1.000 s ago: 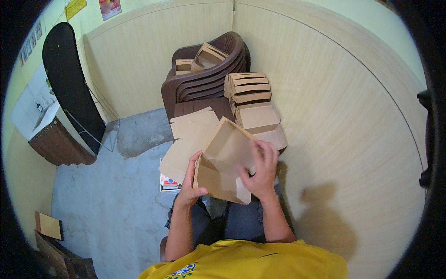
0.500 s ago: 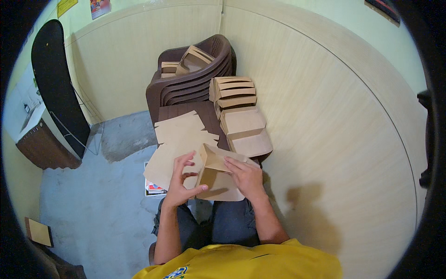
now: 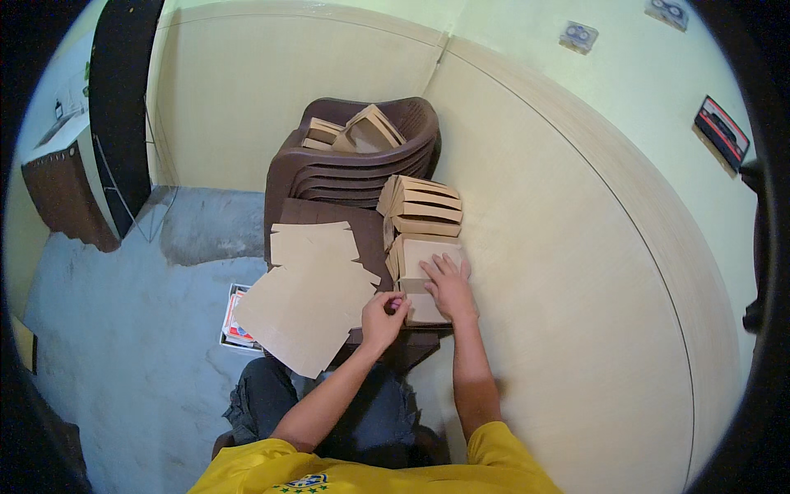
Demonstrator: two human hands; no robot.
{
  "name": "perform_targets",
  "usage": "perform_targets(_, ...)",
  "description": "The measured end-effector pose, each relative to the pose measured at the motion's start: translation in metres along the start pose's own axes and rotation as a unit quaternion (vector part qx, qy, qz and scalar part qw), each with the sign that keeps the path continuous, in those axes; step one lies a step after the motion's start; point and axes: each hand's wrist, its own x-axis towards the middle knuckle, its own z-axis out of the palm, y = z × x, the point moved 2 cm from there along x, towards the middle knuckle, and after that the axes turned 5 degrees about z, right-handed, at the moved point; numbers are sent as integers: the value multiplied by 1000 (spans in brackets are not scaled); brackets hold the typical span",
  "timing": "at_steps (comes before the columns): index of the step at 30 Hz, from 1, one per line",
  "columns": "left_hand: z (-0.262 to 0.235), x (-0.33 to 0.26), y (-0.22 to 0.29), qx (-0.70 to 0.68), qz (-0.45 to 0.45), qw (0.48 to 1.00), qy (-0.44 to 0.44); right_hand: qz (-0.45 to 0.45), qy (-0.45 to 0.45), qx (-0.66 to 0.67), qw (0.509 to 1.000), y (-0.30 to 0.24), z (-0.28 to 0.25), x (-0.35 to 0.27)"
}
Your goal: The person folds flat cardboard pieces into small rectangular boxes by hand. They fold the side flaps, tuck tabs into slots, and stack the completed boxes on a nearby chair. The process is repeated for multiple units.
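Brown cardboard boxes with raised walls are stacked on the right side of the dark table, and the top open box (image 3: 425,309) shows its two shallow halves. My right hand (image 3: 451,292) lies on this box with the fingers spread over its far half. At the box's near left edge, my left hand (image 3: 383,323) is closed, its fingers curled against the cardboard. Part of the edge is hidden behind those fingers. Left of the boxes lie flat cardboard blanks (image 3: 309,288) with notched edges, overhanging the table toward my knees.
Another stack of folded boxes (image 3: 424,204) stands just beyond. Stacked brown plastic chairs (image 3: 354,177) hold more boxes (image 3: 370,132) on the top seat. A white container of papers (image 3: 239,319) sits on the floor at left. The panelled wall (image 3: 576,288) runs close along the right.
The open box has gone from above my lap to the stack at right, with both hands following it. My right hand now rests flat on it. The view has shifted.
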Motion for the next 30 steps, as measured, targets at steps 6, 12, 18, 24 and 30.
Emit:
perform_targets(6, -3, -12, -6, 38, 13, 999, -35, -24, -11, 78, 997, 4, 36, 11)
perform_targets(12, -11, -26, -1, 12, -32, 998, -59, 15, 62, 47, 997, -4, 49, -5)
perform_targets(18, -88, -27, -4, 36, 30, 999, -23, 14, 102, 126, 987, 3, 49, -13)
perform_targets(24, -265, -3, -19, 431, 121, 880, 158, 89, 279, 207, 933, -36, 24, -54)
perform_targets(30, -280, -19, -11, 435, -138, 889, 33, 115, 83, 287, 947, -156, 52, -107)
